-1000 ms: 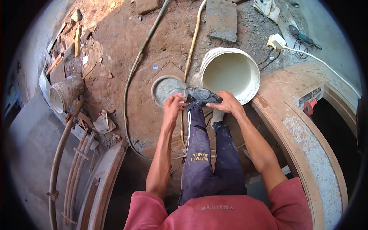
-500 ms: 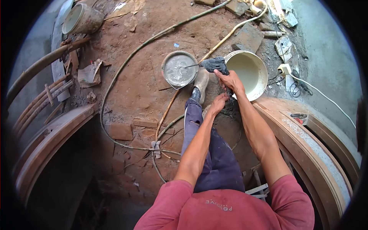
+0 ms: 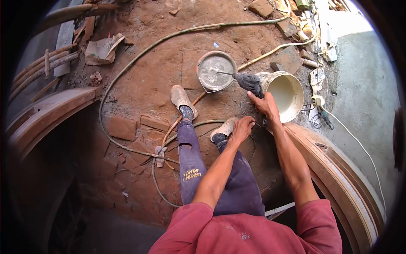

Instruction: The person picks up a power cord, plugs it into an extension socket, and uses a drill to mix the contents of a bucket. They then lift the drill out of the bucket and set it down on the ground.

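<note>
Right hand (image 3: 264, 105): grips the drill (image 3: 249, 83) — mixer rod dips into the pan (image 3: 216, 71).
Left hand (image 3: 243, 127): closed on the cord (image 3: 249, 111), it seems.
Risk: cord could snag the shoe (image 3: 224, 128) — pan may tip.

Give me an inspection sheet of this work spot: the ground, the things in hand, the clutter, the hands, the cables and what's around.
Surface: bare reddish dirt floor, dusty, with brick pieces.
Job's things: power drill with a mixing rod reaching into a small pan of grey paste; white bucket beside it, tilted, pale inside.
Clutter: torn paper bag, stone slabs, rubble at the top right.
Hands: right hand grips the drill; left hand low by the shoe, on the drill's cord.
Cables: long green hose, yellowish hose, white cord to a plug block.
Surroundings: curved wooden frames left and right, grey wall.
</note>
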Demonstrator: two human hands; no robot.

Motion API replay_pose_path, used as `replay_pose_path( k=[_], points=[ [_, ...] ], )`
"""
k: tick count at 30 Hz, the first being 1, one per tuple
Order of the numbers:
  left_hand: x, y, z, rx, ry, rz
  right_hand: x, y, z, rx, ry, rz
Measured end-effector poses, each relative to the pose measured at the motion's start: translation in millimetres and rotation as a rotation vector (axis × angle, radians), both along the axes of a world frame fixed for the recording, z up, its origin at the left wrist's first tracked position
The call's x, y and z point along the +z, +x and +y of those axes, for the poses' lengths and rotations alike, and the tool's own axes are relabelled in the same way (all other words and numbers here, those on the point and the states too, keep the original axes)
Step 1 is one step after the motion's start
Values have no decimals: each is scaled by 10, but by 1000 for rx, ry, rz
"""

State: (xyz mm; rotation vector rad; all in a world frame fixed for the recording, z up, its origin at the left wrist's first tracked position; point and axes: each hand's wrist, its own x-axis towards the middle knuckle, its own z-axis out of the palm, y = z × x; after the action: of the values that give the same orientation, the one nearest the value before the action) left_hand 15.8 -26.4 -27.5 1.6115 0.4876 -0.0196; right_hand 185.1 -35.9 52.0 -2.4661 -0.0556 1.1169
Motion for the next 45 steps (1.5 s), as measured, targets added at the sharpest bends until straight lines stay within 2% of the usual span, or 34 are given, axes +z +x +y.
replay_pose_path(
  k=[2, 7, 9, 10, 11, 13, 14, 15, 17, 19, 21, 24, 27, 29, 31, 33, 35, 36, 37, 39, 40, 42, 43, 45],
  points=[
    [-12, -46, 121, -37, 73, -48, 11, -79, 50, 45, -60, -93],
    [107, -264, 294, -70, 213, -85, 146, -322, 375, 110, 0, -262],
    [151, -274, 355, -134, -48, 92, 182, -321, 498, 147, 44, -353],
    [198, -256, 424, -220, -90, 179, 207, -323, 536, 160, 25, -348],
    [184, -293, 435, -208, -94, 176, 227, -328, 559, 172, 4, -343],
    [-16, -386, 367, -267, 105, 149, 188, -298, 561, 208, -24, -353],
    [-132, -437, 326, -311, 99, 199, 171, -287, 540, 229, -58, -357],
    [-191, -501, 289, -296, 94, 195, 174, -279, 535, 245, -60, -360],
    [-261, -630, 226, -89, 273, 244, 175, -271, 531, 224, -104, -335],
    [-289, -675, 214, -46, 175, 279, 148, -266, 529, 233, -93, -355],
    [-325, -707, 183, 178, 251, 215, 136, -235, 515, 232, -100, -364],
    [-191, -661, 236, 250, 217, 133, 346, -257, 598, 577, -95, -361],
    [-156, -609, 236, 366, 126, 165, 306, -362, 621, 678, -36, -382],
    [-167, -634, 256, 385, 169, 185, 267, -334, 650, 678, -42, -413],
    [-190, -737, 259, 262, 16, 169, 306, -310, 655, 608, -66, -380],
    [-174, -807, 281, 216, 43, 163, 310, -251, 639, 605, -100, -345],
    [-130, -839, 322, 40, -295, 272, 268, -188, 591, 576, -50, -365],
    [-348, -863, 214, 36, -493, 270, 259, -144, 597, 601, -92, -335],
    [-372, -889, 207, 71, -558, 223, 249, -128, 599, 603, -97, -330],
    [-276, -897, 229, 139, -725, 325, 232, -112, 593, 593, -85, -286],
    [-210, -898, 233, 140, -726, 325, 217, -106, 581, 590, -70, -274],
    [-79, -885, 240, 186, -190, 169, 194, -89, 554, 592, -66, -287],
    [-22, -869, 253, 185, -190, 167, 180, -84, 542, 591, -61, -297],
    [116, -867, 274, 257, 130, -68, 150, -43, 510, 615, -93, -286]
  ],
)
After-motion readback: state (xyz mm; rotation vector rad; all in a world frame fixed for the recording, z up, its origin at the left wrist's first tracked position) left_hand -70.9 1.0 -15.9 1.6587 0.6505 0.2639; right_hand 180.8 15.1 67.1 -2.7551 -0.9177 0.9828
